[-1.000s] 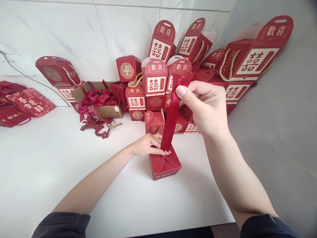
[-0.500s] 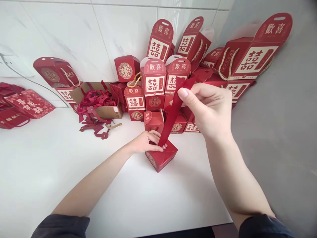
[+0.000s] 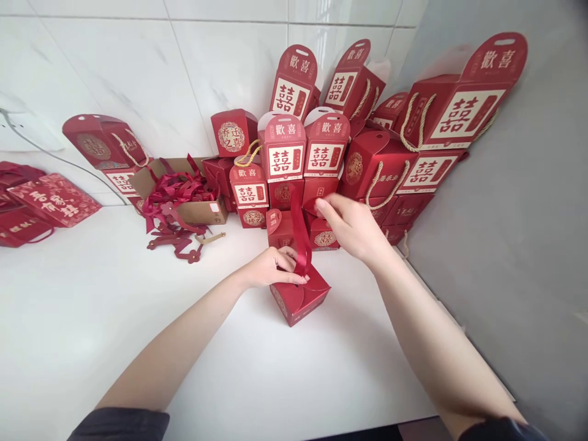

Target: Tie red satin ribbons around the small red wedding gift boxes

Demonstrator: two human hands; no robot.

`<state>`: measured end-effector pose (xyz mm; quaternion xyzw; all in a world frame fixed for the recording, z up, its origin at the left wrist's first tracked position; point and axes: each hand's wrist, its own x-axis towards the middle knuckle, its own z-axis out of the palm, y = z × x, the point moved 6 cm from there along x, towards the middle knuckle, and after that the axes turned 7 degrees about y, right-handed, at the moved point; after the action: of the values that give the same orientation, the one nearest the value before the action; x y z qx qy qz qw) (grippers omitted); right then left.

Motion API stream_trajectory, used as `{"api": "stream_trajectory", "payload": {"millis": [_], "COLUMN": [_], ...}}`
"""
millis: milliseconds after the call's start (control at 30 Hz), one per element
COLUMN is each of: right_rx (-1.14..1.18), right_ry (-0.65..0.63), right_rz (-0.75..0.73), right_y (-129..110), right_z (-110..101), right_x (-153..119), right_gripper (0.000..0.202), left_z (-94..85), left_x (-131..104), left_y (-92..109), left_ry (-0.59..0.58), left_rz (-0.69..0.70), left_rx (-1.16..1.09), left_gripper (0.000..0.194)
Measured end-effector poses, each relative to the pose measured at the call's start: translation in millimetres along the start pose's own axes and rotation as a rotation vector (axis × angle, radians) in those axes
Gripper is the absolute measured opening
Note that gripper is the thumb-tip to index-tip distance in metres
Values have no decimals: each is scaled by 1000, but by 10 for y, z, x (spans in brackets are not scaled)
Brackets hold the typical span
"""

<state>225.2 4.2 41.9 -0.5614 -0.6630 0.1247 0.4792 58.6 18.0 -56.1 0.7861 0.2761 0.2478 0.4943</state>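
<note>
A small red gift box (image 3: 307, 300) with folded, interlocking top flaps sits on the white table. My left hand (image 3: 271, 267) is closed at its top, thumb and fingers pinching the base of a dark red ribbon (image 3: 302, 236). The ribbon stands up from the lid and curves over at its upper end. To its right, my right hand (image 3: 353, 225) hovers above the box, slightly blurred, with fingers bent together. Whether anything is between its fingertips is unclear; the ribbon's visible upper part stands apart from them.
Red gift boxes (image 3: 281, 156) with rope handles are stacked along the tiled wall. Left of them, a cardboard box (image 3: 202, 211) overflows with ribbons (image 3: 181, 187). Several flower-ended strips (image 3: 193, 254) lie before it. Red bags (image 3: 27, 214) lie far left. A grey wall (image 3: 519, 245) bounds the right.
My right hand has moved down and leftward from the raised ribbon. The ribbon, pulled taut toward it before, now curves loosely upright. My left hand stays on the gift box.
</note>
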Motion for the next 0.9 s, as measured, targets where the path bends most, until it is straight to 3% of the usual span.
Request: {"api": "stream_trajectory", "payload": {"millis": [67, 133, 233, 500, 633, 900], "right_rx": [-58, 13, 192, 624, 752, 967], "right_ry": [-161, -364, -455, -209, -161, 88], "right_rz": [114, 169, 208, 496, 573, 615], "right_y": [191, 323, 436, 543, 540, 611], "right_z": [47, 140, 258, 686, 853, 756], "right_x": [-232, -483, -714, -783, -798, -804], "right_gripper": [50, 46, 37, 13, 14, 26], "left_z": [1, 6, 8, 9, 9, 15], "left_x": [4, 10, 20, 20, 21, 23], "left_y": [-17, -28, -25, -1, -1, 2], "left_ry": [-2, -13, -14, 5, -2, 14], "left_rz": [-7, -6, 12, 53, 37, -24], "left_rx": [2, 2, -6, 40, 34, 1], "left_gripper": [23, 23, 23, 26, 22, 21]}}
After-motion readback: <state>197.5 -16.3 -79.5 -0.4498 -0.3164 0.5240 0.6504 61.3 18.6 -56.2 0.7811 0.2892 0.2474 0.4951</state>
